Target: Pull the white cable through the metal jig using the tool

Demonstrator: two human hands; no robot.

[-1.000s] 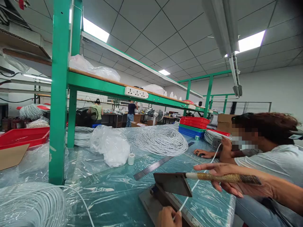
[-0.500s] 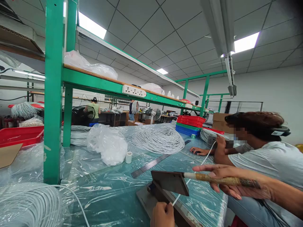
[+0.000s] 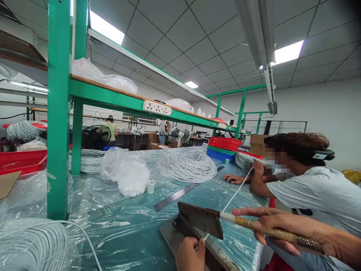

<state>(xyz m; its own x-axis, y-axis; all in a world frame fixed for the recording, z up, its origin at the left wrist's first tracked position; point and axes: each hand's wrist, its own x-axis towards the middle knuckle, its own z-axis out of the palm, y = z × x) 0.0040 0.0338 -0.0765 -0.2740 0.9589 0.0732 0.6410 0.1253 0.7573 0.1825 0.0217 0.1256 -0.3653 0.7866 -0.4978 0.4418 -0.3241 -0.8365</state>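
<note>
The right hand (image 3: 278,227) is wrapped around the long, cord-bound handle (image 3: 270,233) of a lever cutter, its dull rust-brown blade (image 3: 200,220) raised at a slant over a grey metal base (image 3: 180,246) on the tabletop (image 3: 126,233). The handle's long axis runs from the hinge at the left out toward the right. The left hand (image 3: 189,255) sits low at the near edge, fingers pinched on the end of a thin white cord (image 3: 235,194) just below the blade. From that pinch the cord runs taut, up and away to the right, under the blade, to the raised hand (image 3: 258,167) of a person seated alongside. So the left hand is the nearer one to the cutting point; the right sits well out along the lever. The tabletop is draped in crinkled clear plastic over green; a steel ruler (image 3: 176,196) lies flat beyond the cutter, with a heaped coil of white cord (image 3: 184,165), a small tape roll (image 3: 151,187) and a bunched plastic bag (image 3: 125,171) farther back
</note>
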